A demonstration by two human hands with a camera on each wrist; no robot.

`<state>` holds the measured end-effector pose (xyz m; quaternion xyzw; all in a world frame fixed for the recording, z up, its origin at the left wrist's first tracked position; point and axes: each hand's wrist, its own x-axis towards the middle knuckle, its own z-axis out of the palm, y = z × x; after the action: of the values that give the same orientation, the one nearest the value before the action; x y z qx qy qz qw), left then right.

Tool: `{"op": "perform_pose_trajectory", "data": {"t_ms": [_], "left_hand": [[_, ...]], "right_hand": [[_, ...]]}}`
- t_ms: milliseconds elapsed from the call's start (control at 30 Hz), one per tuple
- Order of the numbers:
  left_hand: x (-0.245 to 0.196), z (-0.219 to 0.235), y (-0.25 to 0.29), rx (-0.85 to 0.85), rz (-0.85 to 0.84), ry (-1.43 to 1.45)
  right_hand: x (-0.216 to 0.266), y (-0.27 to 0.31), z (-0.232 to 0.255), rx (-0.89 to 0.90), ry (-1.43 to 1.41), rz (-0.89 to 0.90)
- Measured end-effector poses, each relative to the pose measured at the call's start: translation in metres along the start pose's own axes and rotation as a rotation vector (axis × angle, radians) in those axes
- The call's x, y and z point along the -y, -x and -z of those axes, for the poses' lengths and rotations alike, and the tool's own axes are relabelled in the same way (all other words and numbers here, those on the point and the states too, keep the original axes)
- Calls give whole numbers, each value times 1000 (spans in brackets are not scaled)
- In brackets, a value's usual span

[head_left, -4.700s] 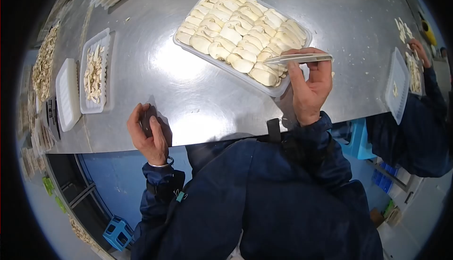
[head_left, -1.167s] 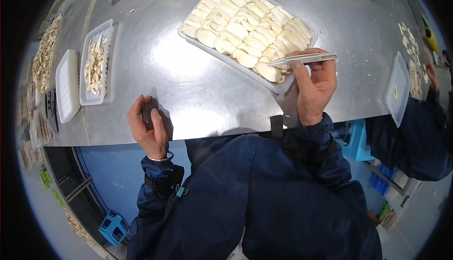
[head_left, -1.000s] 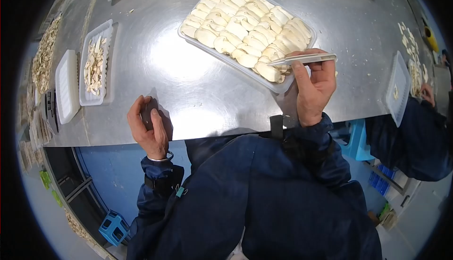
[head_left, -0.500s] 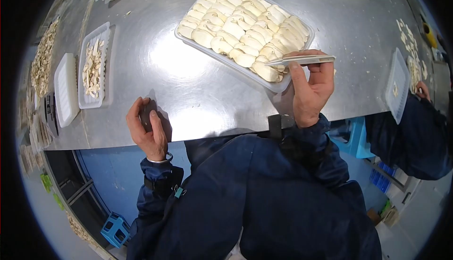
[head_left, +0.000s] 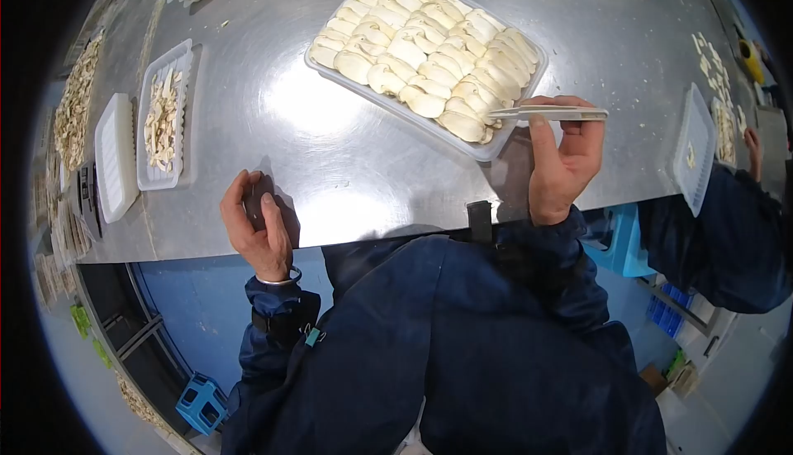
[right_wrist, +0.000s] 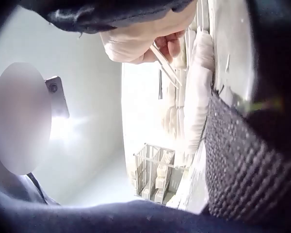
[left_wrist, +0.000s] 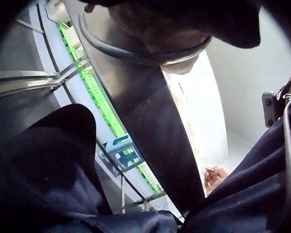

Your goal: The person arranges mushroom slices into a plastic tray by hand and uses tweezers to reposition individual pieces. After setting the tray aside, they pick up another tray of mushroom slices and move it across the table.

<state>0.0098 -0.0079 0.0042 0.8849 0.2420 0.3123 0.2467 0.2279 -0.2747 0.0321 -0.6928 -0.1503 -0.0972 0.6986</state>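
In the head view, a clear plastic tray (head_left: 393, 111) holds overlapping rows of pale mushroom slices (head_left: 413, 46). My right hand (head_left: 565, 170) pinches a pair of tweezers (head_left: 570, 114) between thumb and fingers, just off the tray's near right corner. The tweezer tips reach over the slices at that corner. The right wrist view shows the same tweezers (right_wrist: 166, 65) pointing at the tray's side. My left hand (head_left: 260, 232) rests at the table's front edge, fingers loosely bent and holding nothing. In the left wrist view its fingers are mostly hidden behind the wrist and bangle.
On the left stand a white tray of small broken pieces (head_left: 163, 120), an upturned white tray (head_left: 117, 157) and a heap of pieces (head_left: 76, 104). Another person's sleeve (head_left: 735, 240) and a slanted tray (head_left: 692, 149) are at the right. Stacked trays line the far edge.
Over the last half second my right hand has moved right with the tweezers, drawing their tips back toward the tray's right edge. My left hand has stayed put.
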Motion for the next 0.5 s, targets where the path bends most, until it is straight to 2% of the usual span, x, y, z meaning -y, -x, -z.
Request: {"op": "perform_pose_trajectory", "data": {"t_ms": [500], "left_hand": [[0, 0, 0, 2, 13, 8]], "right_hand": [[-5, 2, -3, 50, 41, 2]]}}
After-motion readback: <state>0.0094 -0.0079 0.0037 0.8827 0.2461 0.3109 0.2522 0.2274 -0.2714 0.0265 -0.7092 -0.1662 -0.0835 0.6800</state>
